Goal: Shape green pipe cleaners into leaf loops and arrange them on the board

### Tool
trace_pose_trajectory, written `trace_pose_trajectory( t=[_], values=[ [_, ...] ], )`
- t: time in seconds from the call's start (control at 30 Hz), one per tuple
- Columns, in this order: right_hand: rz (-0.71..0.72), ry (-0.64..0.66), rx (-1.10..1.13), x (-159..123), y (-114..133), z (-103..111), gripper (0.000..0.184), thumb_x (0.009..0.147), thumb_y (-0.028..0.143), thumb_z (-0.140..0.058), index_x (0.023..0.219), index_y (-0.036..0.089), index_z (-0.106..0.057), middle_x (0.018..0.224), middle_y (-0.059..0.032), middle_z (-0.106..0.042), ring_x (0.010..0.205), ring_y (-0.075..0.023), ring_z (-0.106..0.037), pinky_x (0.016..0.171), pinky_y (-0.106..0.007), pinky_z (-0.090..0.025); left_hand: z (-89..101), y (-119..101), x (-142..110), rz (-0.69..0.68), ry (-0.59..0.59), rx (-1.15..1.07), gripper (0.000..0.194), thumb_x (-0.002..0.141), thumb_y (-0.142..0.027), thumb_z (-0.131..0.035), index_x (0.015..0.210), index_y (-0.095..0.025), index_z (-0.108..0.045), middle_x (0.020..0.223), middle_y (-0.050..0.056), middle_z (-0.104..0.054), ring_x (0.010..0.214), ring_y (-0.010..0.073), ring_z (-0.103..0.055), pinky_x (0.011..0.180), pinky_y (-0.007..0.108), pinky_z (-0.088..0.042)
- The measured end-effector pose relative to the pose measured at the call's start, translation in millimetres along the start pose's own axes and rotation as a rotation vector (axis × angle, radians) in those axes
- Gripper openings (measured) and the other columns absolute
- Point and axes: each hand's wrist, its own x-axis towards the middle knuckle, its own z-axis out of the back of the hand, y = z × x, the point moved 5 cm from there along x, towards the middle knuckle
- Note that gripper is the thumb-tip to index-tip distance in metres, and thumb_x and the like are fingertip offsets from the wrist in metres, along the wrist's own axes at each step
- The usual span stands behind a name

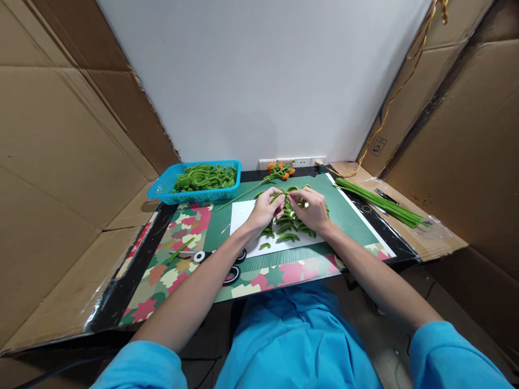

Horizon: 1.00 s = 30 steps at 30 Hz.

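Both hands meet above a white sheet on the table. My left hand pinches a green fuzzy pipe cleaner between thumb and fingertips. From the other side my right hand grips the same piece, its fingertips close to the left ones. Part of the piece is hidden by the fingers. Below and around the hands, several bent green pipe-cleaner pieces lie in rows on the sheet. One small curved piece sits apart near the sheet's front edge.
A blue basket of curled green pieces stands back left. Orange pipe-cleaner flowers with a long stem lie behind the hands. Scissors rest beneath my left forearm. Straight green stems lie at right. Cardboard walls flank the table.
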Motion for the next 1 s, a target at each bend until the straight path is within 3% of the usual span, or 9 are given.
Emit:
trace_pose_trajectory(
  t=[0.23, 0.7, 0.8, 0.93, 1.0],
  values=[
    [-0.018, -0.074, 0.023, -3.7, 6.3, -3.5, 0.024, 0.100, 0.036, -0.064, 0.083, 0.022, -0.075, 0.060, -0.0019, -0.067, 0.051, -0.0165, -0.057, 0.058, -0.031, -0.052, 3.9, -2.6, 0.0, -0.018, 0.005, 0.030, 0.052, 0.077, -0.057, -0.088, 0.089, -0.019, -0.055, 0.067, -0.004, -0.064, 0.044, 0.0080, -0.054, 0.043, 0.021, -0.040],
    [0.012, 0.066, 0.041, 2.7, -3.4, -5.0, 0.019, 0.098, 0.033, -0.065, 0.097, 0.022, -0.080, 0.055, 0.0025, -0.064, 0.046, -0.0140, -0.054, 0.056, -0.028, -0.049, 16.2, -4.8, 2.5, -0.017, -0.091, 0.157, 0.040, 0.080, -0.050, -0.085, 0.091, -0.016, -0.068, 0.066, -0.002, -0.065, 0.045, 0.0076, -0.051, 0.043, 0.020, -0.036],
    [0.037, 0.076, 0.033, 3.9, -1.9, -3.3, 0.016, 0.098, 0.031, -0.065, 0.103, 0.024, -0.080, 0.064, 0.0004, -0.070, 0.051, -0.0149, -0.057, 0.058, -0.028, -0.049, 16.6, -7.7, 2.2, -0.017, -0.083, 0.177, 0.040, 0.079, -0.051, -0.085, 0.090, -0.016, -0.069, 0.065, -0.002, -0.064, 0.045, 0.0084, -0.051, 0.042, 0.021, -0.035],
    [0.081, 0.104, 0.065, 6.4, 3.6, 1.1, 0.028, 0.099, 0.024, -0.064, 0.125, 0.025, -0.074, 0.108, -0.0072, -0.077, 0.068, -0.0157, -0.065, 0.062, -0.028, -0.054, 14.4, -10.1, 1.3, -0.019, -0.066, 0.191, 0.041, 0.078, -0.053, -0.086, 0.082, -0.016, -0.068, 0.064, -0.002, -0.063, 0.045, 0.0086, -0.052, 0.042, 0.021, -0.035],
    [0.082, 0.116, 0.122, 8.1, 5.1, 2.2, 0.031, 0.100, 0.021, -0.060, 0.128, 0.025, -0.072, 0.117, -0.0088, -0.075, 0.075, -0.0157, -0.068, 0.061, -0.027, -0.056, 14.3, -10.4, 1.3, -0.022, -0.067, 0.191, 0.041, 0.077, -0.052, -0.087, 0.081, -0.016, -0.068, 0.064, -0.002, -0.063, 0.044, 0.0084, -0.051, 0.041, 0.021, -0.034]
  ],
)
